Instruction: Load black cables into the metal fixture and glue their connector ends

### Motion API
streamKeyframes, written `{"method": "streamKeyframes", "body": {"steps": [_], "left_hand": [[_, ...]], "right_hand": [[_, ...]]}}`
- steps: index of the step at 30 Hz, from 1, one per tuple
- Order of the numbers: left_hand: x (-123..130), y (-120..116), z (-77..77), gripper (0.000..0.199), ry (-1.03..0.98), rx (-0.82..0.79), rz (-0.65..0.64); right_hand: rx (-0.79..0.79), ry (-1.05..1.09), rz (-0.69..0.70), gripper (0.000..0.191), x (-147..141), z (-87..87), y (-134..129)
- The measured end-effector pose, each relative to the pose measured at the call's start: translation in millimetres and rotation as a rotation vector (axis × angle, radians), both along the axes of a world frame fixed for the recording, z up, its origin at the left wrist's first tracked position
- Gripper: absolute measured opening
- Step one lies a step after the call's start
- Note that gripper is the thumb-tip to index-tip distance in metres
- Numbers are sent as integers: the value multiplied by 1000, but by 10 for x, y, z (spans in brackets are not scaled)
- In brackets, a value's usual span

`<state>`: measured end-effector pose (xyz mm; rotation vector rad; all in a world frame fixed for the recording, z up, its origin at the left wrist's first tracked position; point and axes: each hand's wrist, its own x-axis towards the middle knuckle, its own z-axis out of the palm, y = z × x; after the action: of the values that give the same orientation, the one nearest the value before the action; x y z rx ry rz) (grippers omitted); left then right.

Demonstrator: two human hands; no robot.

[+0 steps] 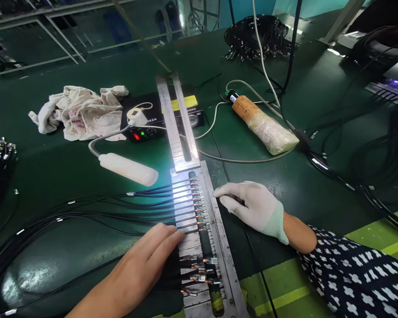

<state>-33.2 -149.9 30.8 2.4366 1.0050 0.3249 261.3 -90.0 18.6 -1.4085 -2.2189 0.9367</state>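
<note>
Rests the bare left hand (142,263) at the left side of the metal rack (223,247), with fingers together (thumb hidden, so cannot tell any grip). Holds the gloved right hand (252,204) by the rack's right edge, with thumb and forefinger slightly apart. Has black cables (58,216) laid across the rack in 2 groups, with wire ends (199,204) over its slot. Has a white tube (128,169) nearby, left.

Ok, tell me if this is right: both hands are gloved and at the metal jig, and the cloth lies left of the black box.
Not quite: the head view shows the left hand bare; only the right hand wears a glove. Both are at the metal jig, and the cloth does lie left of the black box.
</note>
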Motion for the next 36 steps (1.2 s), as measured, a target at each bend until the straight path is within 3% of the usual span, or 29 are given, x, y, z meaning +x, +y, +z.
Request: {"method": "streamKeyframes", "body": {"steps": [3,8,14,18,22,28,36], "left_hand": [[12,-22,-35,39,-12,-5,2],[13,-158,-78,44,96,189,129],[25,-242,-84,50,102,166,114],[56,-296,22,40,49,-15,196],[48,-388,100,13,-5,-239,314],[85,-313,148,13,-112,-421,386],[318,-169,40,8,-152,-146,321]], "right_hand": [[-8,-3,1,24,-8,8,-2],[-3,-2,9,24,2,7,5],[-15,-6,-10,24,11,-20,7],[11,18,-8,23,8,-23,-113],[41,54,9,23,16,-21,-251],[34,79,-12,20,8,-36,-243],[25,73,-26,19,-4,-29,-224]]}}
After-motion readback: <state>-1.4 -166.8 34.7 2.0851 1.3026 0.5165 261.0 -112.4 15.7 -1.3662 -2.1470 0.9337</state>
